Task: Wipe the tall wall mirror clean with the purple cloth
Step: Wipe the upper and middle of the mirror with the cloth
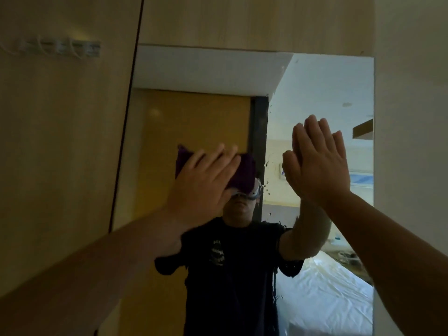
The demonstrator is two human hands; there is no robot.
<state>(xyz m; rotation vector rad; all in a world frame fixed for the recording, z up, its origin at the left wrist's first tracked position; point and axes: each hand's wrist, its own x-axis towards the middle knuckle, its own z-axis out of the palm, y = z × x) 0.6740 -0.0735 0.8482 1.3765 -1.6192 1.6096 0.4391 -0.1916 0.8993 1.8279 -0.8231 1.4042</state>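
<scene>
The purple cloth (244, 174) lies flat against the mirror (194, 73), pinned under the left hand (206, 180). It is soft, with a napped texture, bunched into a rough rectangle. Its edges project beyond the hand at 10 o'clock and at 3 o'clock. The left hand does not pinch the cloth: the palm and extended fingers (225, 154) press it onto the glass, fingers close together and pointing toward 1 o'clock.

The right hand (320, 163) is at 3 o'clock from the cloth, apart from it. It is opened flat, fingers straight and together, pointing to 12 o'clock. It holds nothing. Its reflection meets it at the fingertips, so the hand appears to touch the glass.

The mirror is a tall, frameless rectangular pane. Dark specks and droplets (266, 187) mark the glass between the two hands.

The surrounding wall panel (60, 141) is smooth, light wood-grain laminate. A metal hook rail (63, 47) is mounted at 10 o'clock from the cloth, blurred.
</scene>
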